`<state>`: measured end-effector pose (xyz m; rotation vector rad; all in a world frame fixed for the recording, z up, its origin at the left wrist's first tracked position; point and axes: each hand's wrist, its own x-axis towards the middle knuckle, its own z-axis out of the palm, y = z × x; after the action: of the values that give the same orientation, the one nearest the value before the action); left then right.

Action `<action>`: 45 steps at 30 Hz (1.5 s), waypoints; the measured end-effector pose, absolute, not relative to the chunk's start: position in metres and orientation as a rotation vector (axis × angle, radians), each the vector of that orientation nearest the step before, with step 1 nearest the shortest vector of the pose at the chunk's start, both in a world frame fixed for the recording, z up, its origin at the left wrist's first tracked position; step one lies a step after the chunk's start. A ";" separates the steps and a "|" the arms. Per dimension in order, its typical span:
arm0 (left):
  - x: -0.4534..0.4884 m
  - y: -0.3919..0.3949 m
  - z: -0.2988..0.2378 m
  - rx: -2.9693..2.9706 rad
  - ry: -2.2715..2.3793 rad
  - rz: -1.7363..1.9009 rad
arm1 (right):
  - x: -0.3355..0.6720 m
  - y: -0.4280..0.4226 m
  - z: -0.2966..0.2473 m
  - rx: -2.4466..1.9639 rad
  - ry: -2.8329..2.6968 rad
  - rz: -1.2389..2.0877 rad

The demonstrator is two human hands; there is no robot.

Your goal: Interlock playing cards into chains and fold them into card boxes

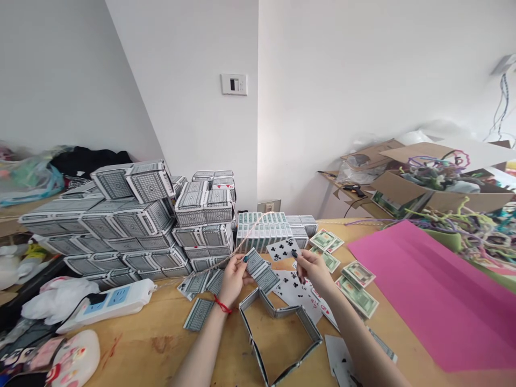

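Observation:
My left hand [236, 279] pinches a patterned-back playing card piece [262, 271], made of cards that look joined together. A face-up clubs playing card [283, 249] is held at its right end by my right hand [312, 269], above the table. Just below my hands lies a heart-shaped frame of folded cards [278, 312], its middle open to the tabletop. Loose face-up cards [292, 287] spread beneath my right hand and forearm. More cards lie by my left wrist, one of them a back-side-up card [199, 313].
Tall stacks of card-covered blocks [133, 217] stand at the back left, beside a row of boxed decks [262, 226]. Green card packs [357, 290] and a pink sheet [435, 295] lie right. A power strip [115, 303] is left; a cardboard box [435, 185] stands far right.

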<state>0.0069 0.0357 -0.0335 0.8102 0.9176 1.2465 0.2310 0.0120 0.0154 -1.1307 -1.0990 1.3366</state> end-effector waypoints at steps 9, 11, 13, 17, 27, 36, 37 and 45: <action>0.007 0.030 -0.020 0.556 0.492 1.272 | 0.233 0.012 0.026 -0.874 -0.840 1.514; 0.006 0.029 -0.017 0.552 0.448 1.240 | 0.233 0.012 0.027 -0.866 -0.848 1.534; 0.005 0.029 -0.017 0.548 0.434 1.224 | 0.232 0.011 0.027 -0.904 -0.907 1.493; 0.004 0.030 -0.019 0.566 0.449 1.220 | 0.230 0.007 0.028 -1.135 -1.250 1.209; 0.006 0.030 -0.020 0.563 0.487 1.234 | 0.234 0.002 0.039 -1.451 -1.783 0.644; 0.006 0.031 -0.021 0.511 0.511 1.265 | 0.224 -0.008 0.049 -1.405 -1.931 0.571; 0.006 0.031 -0.021 0.507 0.511 1.268 | 0.225 -0.008 0.051 -1.409 -1.905 0.550; 0.006 0.029 -0.016 0.516 0.534 1.248 | 0.224 -0.007 0.049 -1.425 -1.980 0.560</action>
<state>0.0063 0.0285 -0.0163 0.5155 0.5335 1.2479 0.2239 -0.0066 0.0491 -1.4252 -1.9798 0.5599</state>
